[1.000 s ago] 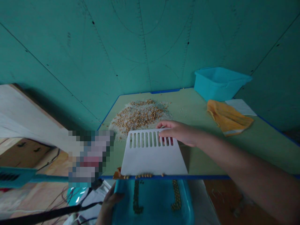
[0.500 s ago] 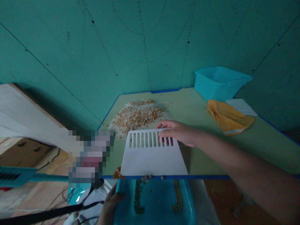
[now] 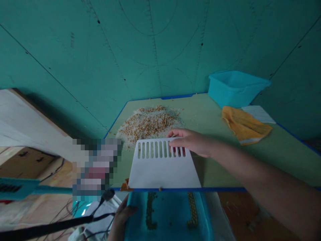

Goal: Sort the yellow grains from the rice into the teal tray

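At the tabletop (image 3: 220,167) edge, our right hand (image 3: 193,142) grips the scraper (image 3: 163,165), left hand (image 3: 122,216) clasping the tray (image 3: 170,217) below.

Right hand (image 3: 193,142) is showing whole and bare, its knuckles and fingers catching the light. Right forearm (image 3: 250,174) is running bare and widening toward the lower right corner. Left hand (image 3: 122,217) is showing only partly at the bottom edge, bare, lying in shadow, the wrist being cut off by the frame.
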`<state>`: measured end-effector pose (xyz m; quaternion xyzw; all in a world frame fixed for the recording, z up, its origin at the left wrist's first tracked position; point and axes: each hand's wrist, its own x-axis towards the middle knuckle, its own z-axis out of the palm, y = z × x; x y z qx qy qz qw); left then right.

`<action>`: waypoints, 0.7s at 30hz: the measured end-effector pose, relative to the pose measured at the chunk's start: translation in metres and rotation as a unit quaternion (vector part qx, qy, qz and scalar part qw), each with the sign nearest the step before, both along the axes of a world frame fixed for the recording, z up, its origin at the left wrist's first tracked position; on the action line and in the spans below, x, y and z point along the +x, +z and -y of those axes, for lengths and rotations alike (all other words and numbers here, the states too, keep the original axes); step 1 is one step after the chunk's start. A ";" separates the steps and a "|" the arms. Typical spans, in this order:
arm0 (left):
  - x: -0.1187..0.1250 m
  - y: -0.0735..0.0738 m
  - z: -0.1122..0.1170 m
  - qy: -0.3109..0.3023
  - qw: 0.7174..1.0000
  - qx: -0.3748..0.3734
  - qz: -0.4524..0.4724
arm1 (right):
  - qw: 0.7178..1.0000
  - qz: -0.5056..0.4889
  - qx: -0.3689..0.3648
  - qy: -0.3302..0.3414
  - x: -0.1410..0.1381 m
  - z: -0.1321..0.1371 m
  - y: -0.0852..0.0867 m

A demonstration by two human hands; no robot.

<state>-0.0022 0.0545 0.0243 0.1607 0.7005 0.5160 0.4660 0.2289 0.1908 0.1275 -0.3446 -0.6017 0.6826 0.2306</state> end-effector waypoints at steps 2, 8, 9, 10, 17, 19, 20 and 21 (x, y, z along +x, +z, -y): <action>0.002 0.004 -0.001 0.000 1.000 0.000 0.012 | 1.000 -0.001 0.005 0.002 0.000 0.000 0.001; 0.011 0.012 0.000 0.009 0.998 0.016 0.067 | 1.000 0.007 0.022 0.001 0.001 0.001 0.001; 0.012 0.012 0.000 0.012 0.998 0.018 0.067 | 1.000 0.008 0.022 -0.001 0.001 0.001 0.001; 0.011 0.011 0.001 0.016 0.997 0.022 0.073 | 1.000 0.008 0.022 -0.002 0.001 0.001 0.000; 0.004 -0.001 0.004 0.029 0.993 0.035 0.107 | 0.988 -0.063 0.046 -0.135 0.009 -0.004 0.016; 0.001 -0.005 0.004 0.023 0.997 0.032 0.072 | 0.962 -0.123 0.077 -0.230 0.015 -0.009 0.023; 0.000 -0.007 0.004 0.021 0.998 0.028 0.054 | 0.944 -0.154 0.094 -0.277 0.018 -0.012 0.025; -0.002 -0.009 0.004 0.020 0.999 0.023 0.041 | 0.924 -0.180 0.109 -0.319 0.021 -0.015 0.026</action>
